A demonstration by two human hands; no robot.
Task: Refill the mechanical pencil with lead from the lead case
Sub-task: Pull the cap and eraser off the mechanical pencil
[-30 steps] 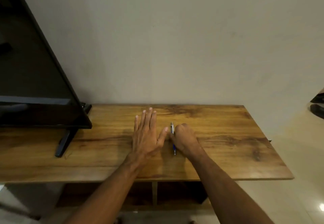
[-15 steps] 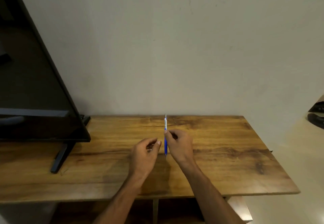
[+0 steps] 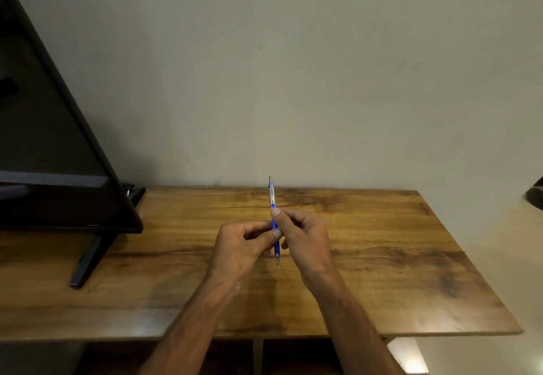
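A blue and silver mechanical pencil (image 3: 272, 198) stands nearly upright above the wooden table (image 3: 382, 242), its metal tip pointing down toward me. My right hand (image 3: 305, 236) pinches its barrel between thumb and fingers. My left hand (image 3: 241, 245) is curled against the pencil's lower blue part, thumb touching it. I cannot tell whether the left hand also holds something small inside its fingers. No lead case shows anywhere in view.
A black television (image 3: 53, 154) on a stand leg (image 3: 88, 260) fills the table's left side. A plain wall rises right behind the table. The table's right edge drops to a pale floor (image 3: 499, 257), and a dark object (image 3: 536, 195) sits at the far right.
The pencil lay on the table under my right hand a second ago; it has been lifted upright. My left hand, flat at first, curled and closed in on the pencil.
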